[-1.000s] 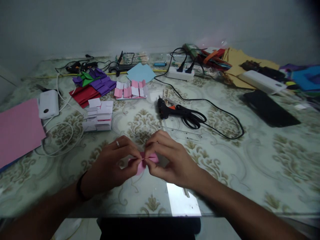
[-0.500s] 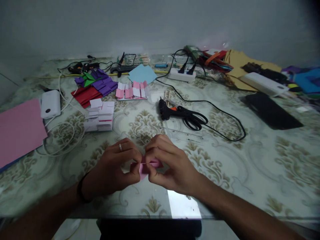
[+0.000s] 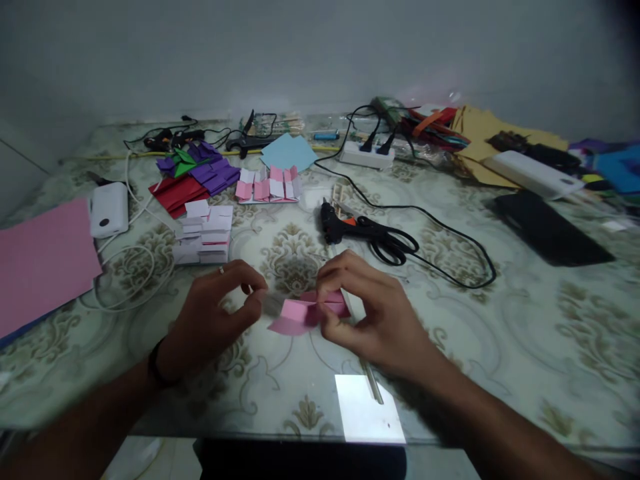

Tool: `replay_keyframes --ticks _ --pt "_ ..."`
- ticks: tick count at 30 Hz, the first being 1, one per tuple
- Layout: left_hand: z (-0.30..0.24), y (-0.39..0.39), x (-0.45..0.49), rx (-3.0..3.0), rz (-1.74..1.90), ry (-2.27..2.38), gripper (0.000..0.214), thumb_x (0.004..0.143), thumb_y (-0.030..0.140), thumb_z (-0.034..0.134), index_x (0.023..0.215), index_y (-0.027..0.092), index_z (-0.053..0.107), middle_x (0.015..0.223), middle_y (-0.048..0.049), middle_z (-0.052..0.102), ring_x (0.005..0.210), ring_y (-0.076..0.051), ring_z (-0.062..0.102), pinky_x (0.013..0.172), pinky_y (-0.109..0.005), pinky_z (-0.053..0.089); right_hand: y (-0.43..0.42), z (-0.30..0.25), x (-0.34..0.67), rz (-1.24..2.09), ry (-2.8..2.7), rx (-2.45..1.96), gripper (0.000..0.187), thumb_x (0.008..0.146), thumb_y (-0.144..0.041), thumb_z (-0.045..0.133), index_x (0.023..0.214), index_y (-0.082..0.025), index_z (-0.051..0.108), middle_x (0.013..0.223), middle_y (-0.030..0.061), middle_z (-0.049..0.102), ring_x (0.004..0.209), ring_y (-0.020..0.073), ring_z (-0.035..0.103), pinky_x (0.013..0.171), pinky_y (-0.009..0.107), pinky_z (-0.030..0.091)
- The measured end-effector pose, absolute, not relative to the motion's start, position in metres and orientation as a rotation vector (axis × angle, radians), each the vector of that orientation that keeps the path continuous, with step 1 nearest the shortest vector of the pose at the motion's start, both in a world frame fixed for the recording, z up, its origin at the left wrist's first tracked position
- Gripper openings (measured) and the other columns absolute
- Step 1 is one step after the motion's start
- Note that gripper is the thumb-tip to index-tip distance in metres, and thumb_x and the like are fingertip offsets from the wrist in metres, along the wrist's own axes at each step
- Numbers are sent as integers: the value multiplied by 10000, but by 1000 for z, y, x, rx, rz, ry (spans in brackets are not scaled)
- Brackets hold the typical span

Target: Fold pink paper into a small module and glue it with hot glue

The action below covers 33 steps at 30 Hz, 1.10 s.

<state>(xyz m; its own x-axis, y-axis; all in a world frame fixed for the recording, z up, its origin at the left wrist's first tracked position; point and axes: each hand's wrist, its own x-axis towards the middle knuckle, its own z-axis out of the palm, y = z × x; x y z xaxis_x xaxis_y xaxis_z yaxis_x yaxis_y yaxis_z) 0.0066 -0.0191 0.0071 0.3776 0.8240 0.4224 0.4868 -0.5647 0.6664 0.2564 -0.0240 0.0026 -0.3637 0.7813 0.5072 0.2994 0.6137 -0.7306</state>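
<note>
- The right hand (image 3: 373, 310) pinches a folded piece of pink paper (image 3: 295, 317) between thumb and fingers, near the middle of the worktop's (image 3: 270, 403) front part; whether the paper touches the surface cannot be told.
- The left hand (image 3: 220, 307) is apart from that paper, just to its left, thumb and index fingertips close together; I cannot tell whether they hold anything.
- Near the right wrist, a thin rod (image 3: 373, 383) lies partly over a bright reflection.
- Beyond the hands, a black glue gun (image 3: 333, 223) lies against black-handled scissors (image 3: 395, 245).
- Behind the left hand are white folded papers (image 3: 207, 233), then pink-and-white folded papers (image 3: 269, 185) and light-blue sheets (image 3: 289, 152).
- Farther left lie red paper (image 3: 175, 195), purple paper (image 3: 217, 172), a white device (image 3: 109, 210) and pink sheets (image 3: 47, 263).
- At the back, two black plugs sit in a white power strip (image 3: 367, 156).
- On the right lies a flat black object (image 3: 553, 228).
</note>
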Motion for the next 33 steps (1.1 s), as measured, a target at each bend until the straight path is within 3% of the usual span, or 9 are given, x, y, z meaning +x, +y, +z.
replay_keyframes --ticks 3,6,8,13,18,23,27,29,33 --pt "7 -20 6 2190 1027 966 247 987 64 563 1028 245 726 995 -25 801 910 -182 773 800 -298 624 -24 -1 253 721 -1926 -853 154 906 -83 651 840 -220 632 887 26 664 853 196 642 794 349 502" --pt "5 -22 7 2245 967 809 414 948 -23 539 1156 267 748 1203 -48 810 1101 -191 792 924 -313 647 -24 -5 252 862 -1874 -871 143 897 -77 688 876 -216 667 959 34 666 897 189 659 801 323 517" --pt "3 -23 7 2284 953 778 432 930 -36 585 1183 273 748 1247 -46 807 1116 -184 796 944 -303 650 -23 -8 253 965 -1833 -882 152 897 -66 700 891 -218 690 980 32 662 920 186 667 827 322 525" --pt "3 -24 8 2318 989 810 249 914 28 695 1022 248 739 1080 -24 828 953 -175 807 860 -285 665 -21 -11 254 1061 -1786 -871 135 938 -92 718 919 -226 728 972 31 666 937 189 667 855 338 535" --pt "3 -25 10 2337 1045 872 236 898 9 695 955 237 690 992 -7 819 868 -160 800 801 -268 657 -21 -13 251 1183 -1693 -931 58 980 -198 756 1010 -237 786 1030 54 709 984 207 695 856 349 565" --pt "2 -25 11 2338 1073 919 215 912 29 704 938 240 670 974 4 817 861 -150 805 792 -257 647 -22 -14 251 1392 -1470 -983 238 933 -217 793 1158 -234 717 979 23 732 885 180 713 793 316 595" --pt "2 -25 10 2322 1052 945 219 930 25 689 942 244 677 943 6 809 843 -148 799 756 -255 630 -23 -11 252 1280 -1582 -964 50 961 -226 778 994 -219 741 924 25 751 867 183 707 804 322 576" --pt "2 -24 10 2318 1034 959 233 935 19 676 961 250 688 918 10 795 824 -149 783 734 -257 616 -24 -9 252 1209 -1665 -956 44 979 -226 772 943 -212 750 905 28 754 851 184 703 793 322 564" --pt "-1 -23 9 2305 1001 1004 313 908 -28 639 1018 254 720 936 10 781 837 -158 758 761 -271 605 -24 -8 251 1018 -1788 -922 55 994 -170 734 1019 -213 757 980 44 758 925 197 715 846 340 559"
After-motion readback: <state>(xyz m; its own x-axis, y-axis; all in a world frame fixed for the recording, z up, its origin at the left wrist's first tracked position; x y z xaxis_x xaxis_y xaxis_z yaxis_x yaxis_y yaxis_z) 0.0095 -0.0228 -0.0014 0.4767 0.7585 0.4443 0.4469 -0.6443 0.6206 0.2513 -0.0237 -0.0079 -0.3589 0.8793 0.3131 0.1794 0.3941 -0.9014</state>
